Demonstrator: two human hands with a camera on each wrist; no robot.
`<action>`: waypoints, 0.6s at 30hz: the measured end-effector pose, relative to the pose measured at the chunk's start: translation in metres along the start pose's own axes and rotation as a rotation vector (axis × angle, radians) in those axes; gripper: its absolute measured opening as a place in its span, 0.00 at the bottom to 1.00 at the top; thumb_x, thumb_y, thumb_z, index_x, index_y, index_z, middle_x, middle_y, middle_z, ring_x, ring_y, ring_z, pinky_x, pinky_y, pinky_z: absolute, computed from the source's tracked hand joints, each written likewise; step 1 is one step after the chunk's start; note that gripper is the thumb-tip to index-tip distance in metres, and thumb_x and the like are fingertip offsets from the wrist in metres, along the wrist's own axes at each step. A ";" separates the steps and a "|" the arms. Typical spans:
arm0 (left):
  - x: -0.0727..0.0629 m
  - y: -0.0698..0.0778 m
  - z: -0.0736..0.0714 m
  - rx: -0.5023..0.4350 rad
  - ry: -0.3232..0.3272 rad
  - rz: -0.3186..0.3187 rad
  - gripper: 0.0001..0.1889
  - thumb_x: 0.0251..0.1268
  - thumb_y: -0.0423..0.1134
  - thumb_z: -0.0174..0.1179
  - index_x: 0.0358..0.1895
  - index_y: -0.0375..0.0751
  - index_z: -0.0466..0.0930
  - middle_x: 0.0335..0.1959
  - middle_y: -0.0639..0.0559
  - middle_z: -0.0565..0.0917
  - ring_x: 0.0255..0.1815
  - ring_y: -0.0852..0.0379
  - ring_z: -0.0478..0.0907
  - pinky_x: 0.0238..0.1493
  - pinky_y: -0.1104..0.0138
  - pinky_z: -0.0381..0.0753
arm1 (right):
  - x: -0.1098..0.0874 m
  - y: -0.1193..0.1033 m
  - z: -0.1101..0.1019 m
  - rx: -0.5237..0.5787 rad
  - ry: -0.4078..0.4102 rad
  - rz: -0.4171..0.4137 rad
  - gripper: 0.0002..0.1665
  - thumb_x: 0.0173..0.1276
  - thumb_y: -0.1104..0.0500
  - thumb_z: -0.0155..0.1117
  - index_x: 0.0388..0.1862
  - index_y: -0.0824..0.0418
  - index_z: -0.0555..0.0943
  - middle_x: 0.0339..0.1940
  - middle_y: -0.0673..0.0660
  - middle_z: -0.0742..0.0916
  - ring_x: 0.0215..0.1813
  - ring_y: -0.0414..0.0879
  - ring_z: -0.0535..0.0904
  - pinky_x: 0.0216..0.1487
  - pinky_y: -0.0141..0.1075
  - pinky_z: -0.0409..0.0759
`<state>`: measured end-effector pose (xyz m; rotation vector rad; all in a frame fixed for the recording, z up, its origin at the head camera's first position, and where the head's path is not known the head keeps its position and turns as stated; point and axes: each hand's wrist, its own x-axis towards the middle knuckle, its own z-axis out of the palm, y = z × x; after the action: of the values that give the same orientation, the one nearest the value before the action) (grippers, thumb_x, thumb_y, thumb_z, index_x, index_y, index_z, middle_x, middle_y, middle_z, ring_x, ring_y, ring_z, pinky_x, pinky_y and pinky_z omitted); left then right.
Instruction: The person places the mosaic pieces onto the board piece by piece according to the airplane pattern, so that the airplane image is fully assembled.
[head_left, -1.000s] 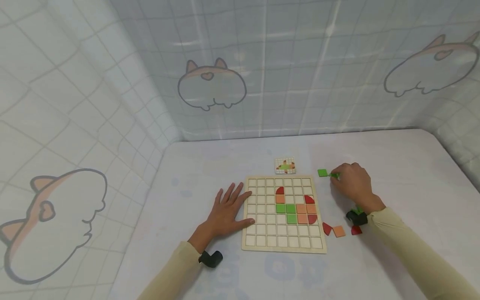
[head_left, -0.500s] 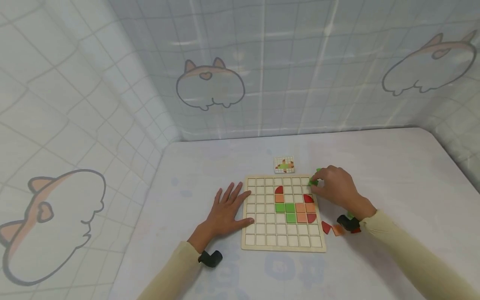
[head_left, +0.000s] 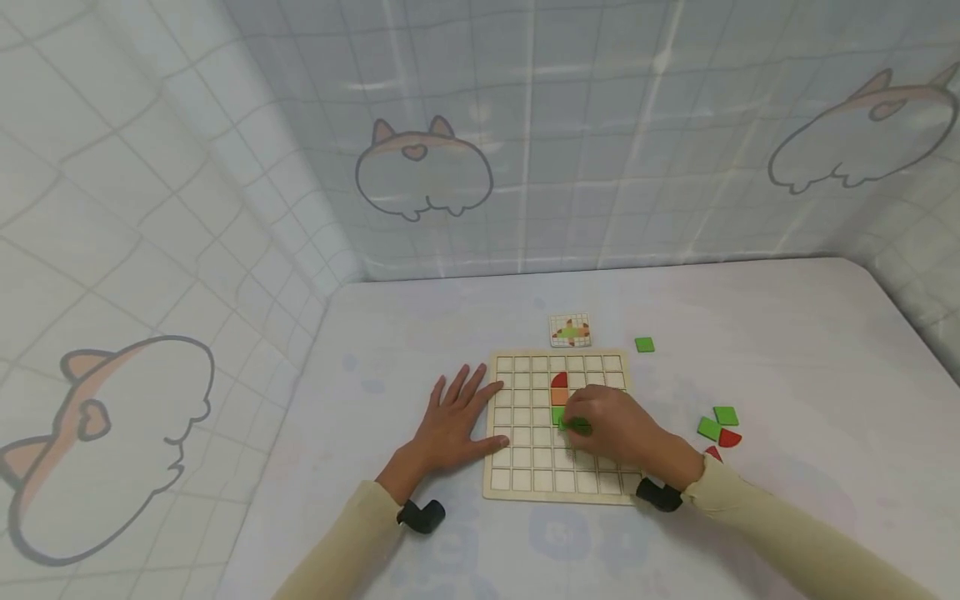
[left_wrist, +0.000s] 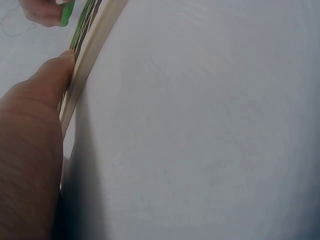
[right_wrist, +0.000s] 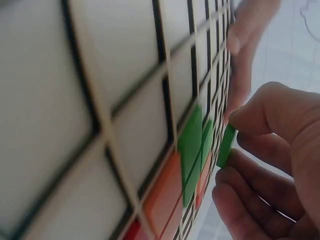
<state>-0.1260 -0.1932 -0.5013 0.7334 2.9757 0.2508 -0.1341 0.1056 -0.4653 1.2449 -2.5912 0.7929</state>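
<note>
1. The right hand (head_left: 618, 429) pinches a green tile (right_wrist: 226, 145) just above the board (head_left: 522, 457).
2. The left hand (head_left: 452, 421) lies spread, thumb and index fingertip on the board's left edge.
3. A card (head_left: 570, 331) lies just beyond the board.
4. Loose tiles (head_left: 725, 416), green and red, lie to the right.

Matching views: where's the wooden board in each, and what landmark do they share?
Head: wooden board just right of centre, lower half.
Left wrist: only a narrow slanting side of the wooden board, upper left.
Right wrist: wooden board fills the left and centre, steeply foreshortened.
Shared landmark: the right hand, pinching a green tile.
</note>
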 end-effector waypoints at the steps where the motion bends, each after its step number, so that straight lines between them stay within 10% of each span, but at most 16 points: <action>1: 0.000 0.000 0.000 0.001 0.004 0.002 0.46 0.60 0.78 0.42 0.79 0.61 0.49 0.81 0.51 0.42 0.79 0.47 0.34 0.72 0.41 0.36 | 0.000 -0.003 0.002 0.004 -0.009 -0.012 0.07 0.50 0.64 0.76 0.28 0.56 0.87 0.31 0.46 0.85 0.36 0.40 0.79 0.38 0.34 0.80; 18: 0.000 -0.001 0.003 0.003 0.006 0.006 0.47 0.60 0.79 0.39 0.79 0.61 0.50 0.81 0.52 0.42 0.79 0.47 0.34 0.72 0.41 0.36 | -0.002 -0.014 0.008 -0.074 -0.168 -0.034 0.04 0.55 0.63 0.77 0.29 0.56 0.89 0.30 0.46 0.81 0.34 0.40 0.74 0.38 0.32 0.77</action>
<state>-0.1268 -0.1937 -0.5041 0.7428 2.9805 0.2485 -0.1217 0.0955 -0.4672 1.3854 -2.6934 0.6042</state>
